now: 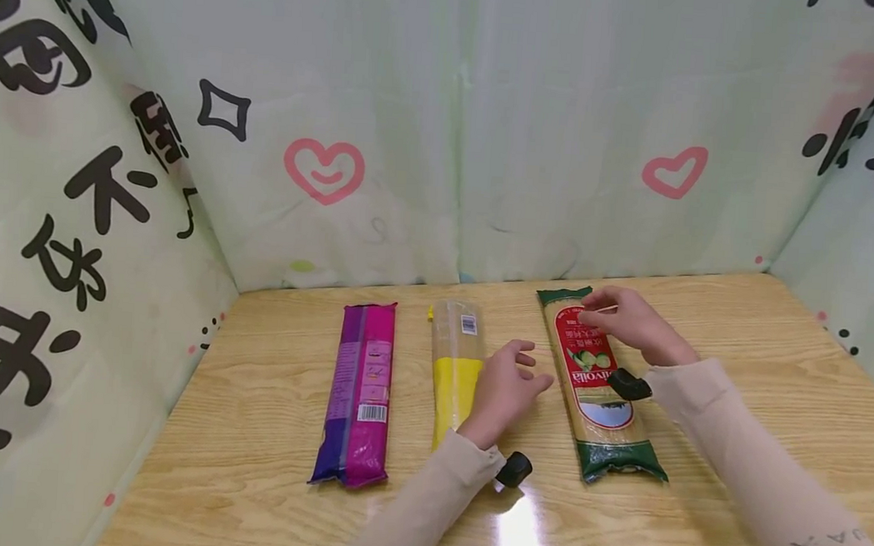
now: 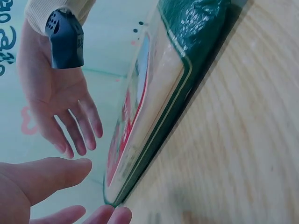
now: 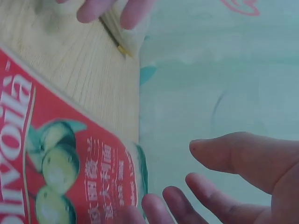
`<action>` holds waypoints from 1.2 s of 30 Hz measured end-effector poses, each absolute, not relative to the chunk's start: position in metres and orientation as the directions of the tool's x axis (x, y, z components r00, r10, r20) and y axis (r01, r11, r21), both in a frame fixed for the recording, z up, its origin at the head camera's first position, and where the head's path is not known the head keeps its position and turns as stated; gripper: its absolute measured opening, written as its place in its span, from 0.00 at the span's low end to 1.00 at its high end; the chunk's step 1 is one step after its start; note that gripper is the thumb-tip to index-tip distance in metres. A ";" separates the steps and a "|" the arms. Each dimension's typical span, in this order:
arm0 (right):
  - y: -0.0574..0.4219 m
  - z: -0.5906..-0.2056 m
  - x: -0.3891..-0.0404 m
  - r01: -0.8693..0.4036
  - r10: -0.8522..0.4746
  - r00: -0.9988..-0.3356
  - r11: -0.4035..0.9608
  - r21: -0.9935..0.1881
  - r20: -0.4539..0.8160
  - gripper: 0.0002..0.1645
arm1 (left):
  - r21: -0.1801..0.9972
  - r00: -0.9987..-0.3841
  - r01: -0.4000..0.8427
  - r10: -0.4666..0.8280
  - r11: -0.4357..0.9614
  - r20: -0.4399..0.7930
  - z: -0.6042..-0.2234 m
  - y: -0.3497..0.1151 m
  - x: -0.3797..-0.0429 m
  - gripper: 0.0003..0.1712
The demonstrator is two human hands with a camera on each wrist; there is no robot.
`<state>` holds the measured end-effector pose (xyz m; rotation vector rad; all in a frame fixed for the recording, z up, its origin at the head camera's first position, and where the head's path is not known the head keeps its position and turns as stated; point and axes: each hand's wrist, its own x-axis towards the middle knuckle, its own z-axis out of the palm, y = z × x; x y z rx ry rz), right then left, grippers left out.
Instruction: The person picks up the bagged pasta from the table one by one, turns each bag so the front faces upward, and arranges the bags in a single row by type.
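A long spaghetti packet (image 1: pixel 594 383) with a red olive label and green ends lies flat on the right, slightly slanted. My right hand (image 1: pixel 640 325) is over its far end, fingers loosely bent; in the right wrist view the thumb (image 3: pixel 233 149) stands apart from the fingers. Whether those fingertips touch the wrapper, I cannot tell. Between this packet and a clear-and-yellow packet (image 1: pixel 454 383) hovers my left hand (image 1: pixel 508 390), hiding part of the yellow one's right side. Its thumb (image 2: pixel 51 179) and fingers are spread, holding nothing.
A purple-and-pink packet (image 1: pixel 357 393) with a barcode lies left on the wooden table (image 1: pixel 245 462). Pale patterned curtains (image 1: pixel 490 143) enclose the table's back and sides. Black wrist devices (image 1: pixel 515 470) sit at both cuffs.
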<state>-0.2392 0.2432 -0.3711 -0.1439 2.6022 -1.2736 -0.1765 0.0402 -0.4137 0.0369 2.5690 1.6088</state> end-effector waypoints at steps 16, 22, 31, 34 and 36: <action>0.207 -0.370 -0.238 0.002 -0.226 -0.962 0.555 -0.832 -0.153 0.33 | 0.868 -0.998 0.025 0.064 0.495 -0.008 -0.399 0.011 -0.184 0.27; 0.199 -0.372 -0.239 0.001 -0.244 -0.957 0.543 -0.840 -0.159 0.33 | 0.868 -0.999 0.026 0.055 0.496 -0.001 -0.397 -0.002 -0.187 0.25; 0.189 -0.375 -0.235 0.024 -0.272 -0.945 0.496 -0.868 -0.181 0.35 | 0.868 -1.000 0.027 0.027 0.496 0.015 -0.394 -0.022 -0.188 0.25; 0.183 -0.376 -0.234 0.026 -0.289 -0.939 0.474 -0.880 -0.184 0.34 | 0.871 -0.999 0.036 0.018 0.490 0.031 -0.395 -0.032 -0.189 0.25; 0.179 -0.378 -0.233 0.028 -0.301 -0.935 0.462 -0.887 -0.187 0.33 | 0.878 -0.999 0.038 0.015 0.476 0.035 -0.396 -0.039 -0.189 0.25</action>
